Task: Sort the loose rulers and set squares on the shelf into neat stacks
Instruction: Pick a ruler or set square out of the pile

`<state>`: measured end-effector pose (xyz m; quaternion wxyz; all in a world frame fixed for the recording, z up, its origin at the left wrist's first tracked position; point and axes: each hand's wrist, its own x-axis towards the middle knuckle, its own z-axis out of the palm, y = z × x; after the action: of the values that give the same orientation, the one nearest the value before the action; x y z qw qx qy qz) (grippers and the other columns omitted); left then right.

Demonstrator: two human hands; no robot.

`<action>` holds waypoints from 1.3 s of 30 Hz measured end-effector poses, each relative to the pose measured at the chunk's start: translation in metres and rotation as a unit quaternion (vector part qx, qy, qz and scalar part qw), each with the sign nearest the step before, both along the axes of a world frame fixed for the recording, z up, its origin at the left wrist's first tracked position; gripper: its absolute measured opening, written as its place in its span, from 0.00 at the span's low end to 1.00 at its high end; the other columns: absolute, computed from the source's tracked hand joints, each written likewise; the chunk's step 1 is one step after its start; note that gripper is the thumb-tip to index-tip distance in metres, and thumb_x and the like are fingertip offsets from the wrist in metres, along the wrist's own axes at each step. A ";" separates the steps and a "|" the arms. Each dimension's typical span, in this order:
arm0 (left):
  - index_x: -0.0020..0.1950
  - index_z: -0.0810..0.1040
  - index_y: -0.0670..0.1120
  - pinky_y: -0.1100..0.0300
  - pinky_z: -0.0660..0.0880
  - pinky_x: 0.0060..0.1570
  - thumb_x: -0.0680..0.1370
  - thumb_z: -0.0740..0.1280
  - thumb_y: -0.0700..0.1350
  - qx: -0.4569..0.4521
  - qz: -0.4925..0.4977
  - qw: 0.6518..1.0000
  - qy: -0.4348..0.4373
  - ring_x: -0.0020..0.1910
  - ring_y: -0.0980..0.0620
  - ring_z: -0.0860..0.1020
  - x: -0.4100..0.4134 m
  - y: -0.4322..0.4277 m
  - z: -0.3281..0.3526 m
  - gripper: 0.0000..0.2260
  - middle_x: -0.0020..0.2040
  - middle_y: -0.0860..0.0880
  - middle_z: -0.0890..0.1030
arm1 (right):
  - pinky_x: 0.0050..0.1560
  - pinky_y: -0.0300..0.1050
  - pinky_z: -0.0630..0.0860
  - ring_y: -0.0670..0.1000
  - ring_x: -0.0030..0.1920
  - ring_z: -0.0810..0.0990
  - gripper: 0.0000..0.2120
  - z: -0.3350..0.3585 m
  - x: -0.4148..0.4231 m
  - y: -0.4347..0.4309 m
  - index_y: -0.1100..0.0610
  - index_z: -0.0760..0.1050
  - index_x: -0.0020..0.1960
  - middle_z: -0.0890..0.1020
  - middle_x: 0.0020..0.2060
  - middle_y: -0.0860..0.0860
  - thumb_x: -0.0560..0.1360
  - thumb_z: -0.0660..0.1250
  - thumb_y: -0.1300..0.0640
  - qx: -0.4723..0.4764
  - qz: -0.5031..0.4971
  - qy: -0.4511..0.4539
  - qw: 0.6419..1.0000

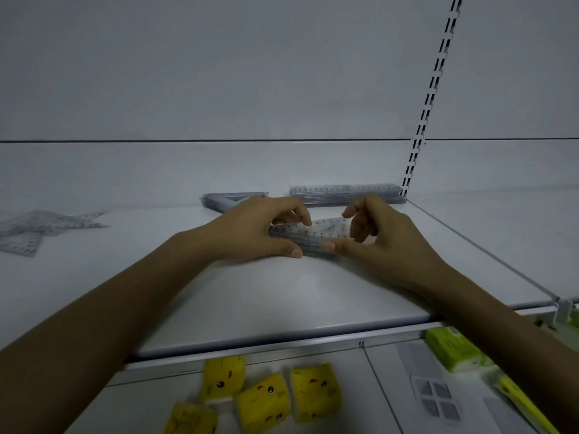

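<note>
Clear rulers [313,236] run crosswise, right end farther.

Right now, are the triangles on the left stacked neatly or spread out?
Spread out. The triangles lie overlapping at different angles on the shelf, unlike the even stack of rulers at the back.
</note>
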<state>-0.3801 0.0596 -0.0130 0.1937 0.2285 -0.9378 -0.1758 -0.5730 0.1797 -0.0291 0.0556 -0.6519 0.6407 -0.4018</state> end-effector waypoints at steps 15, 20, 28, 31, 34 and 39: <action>0.50 0.77 0.57 0.69 0.74 0.51 0.72 0.72 0.49 0.034 0.008 0.999 0.038 0.51 0.67 0.77 0.000 0.003 -0.003 0.09 0.49 0.64 0.79 | 0.49 0.43 0.62 0.50 0.49 0.71 0.21 -0.007 0.011 -0.011 0.56 0.76 0.49 0.73 0.48 0.50 0.71 0.54 0.42 -0.065 -0.004 0.251 0.966; 0.50 0.77 0.57 0.69 0.72 0.52 0.70 0.74 0.49 0.059 0.000 0.998 0.035 0.53 0.67 0.76 0.002 0.002 -0.002 0.11 0.50 0.64 0.79 | 0.52 0.42 0.62 0.49 0.52 0.71 0.25 -0.009 0.009 -0.012 0.54 0.75 0.53 0.73 0.51 0.50 0.71 0.53 0.36 -0.045 -0.005 0.269 0.962; 0.57 0.77 0.52 0.75 0.70 0.52 0.70 0.75 0.45 0.062 -0.005 0.998 0.010 0.53 0.66 0.75 0.003 0.000 0.000 0.17 0.52 0.63 0.77 | 0.51 0.44 0.61 0.49 0.52 0.70 0.26 -0.008 0.008 -0.015 0.52 0.76 0.53 0.73 0.52 0.51 0.72 0.51 0.35 -0.040 0.018 0.266 0.963; 0.58 0.76 0.53 0.76 0.70 0.50 0.70 0.75 0.45 0.069 -0.003 0.998 0.013 0.53 0.66 0.75 0.003 0.000 -0.001 0.18 0.52 0.64 0.77 | 0.49 0.44 0.63 0.50 0.50 0.72 0.24 -0.008 0.009 -0.017 0.53 0.77 0.52 0.74 0.50 0.51 0.73 0.51 0.38 -0.043 0.021 0.246 0.968; 0.58 0.76 0.53 0.73 0.70 0.53 0.70 0.74 0.46 0.074 -0.002 0.997 0.015 0.54 0.65 0.75 0.005 0.001 -0.001 0.18 0.54 0.63 0.77 | 0.46 0.45 0.67 0.51 0.47 0.73 0.23 -0.008 0.009 -0.019 0.55 0.78 0.49 0.75 0.47 0.51 0.72 0.54 0.40 -0.057 0.026 0.232 0.971; 0.56 0.78 0.53 0.74 0.72 0.49 0.72 0.72 0.49 0.073 -0.002 0.997 0.031 0.49 0.66 0.76 0.004 0.002 0.001 0.13 0.50 0.62 0.79 | 0.46 0.47 0.71 0.49 0.46 0.73 0.23 -0.009 0.008 -0.017 0.54 0.78 0.50 0.75 0.46 0.50 0.71 0.57 0.37 -0.063 0.033 0.223 0.972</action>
<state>-0.3758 0.0617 -0.0125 0.2053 0.2350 -0.9161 -0.2516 -0.5652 0.1627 -0.0385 -0.1168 -0.7481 0.5886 -0.2834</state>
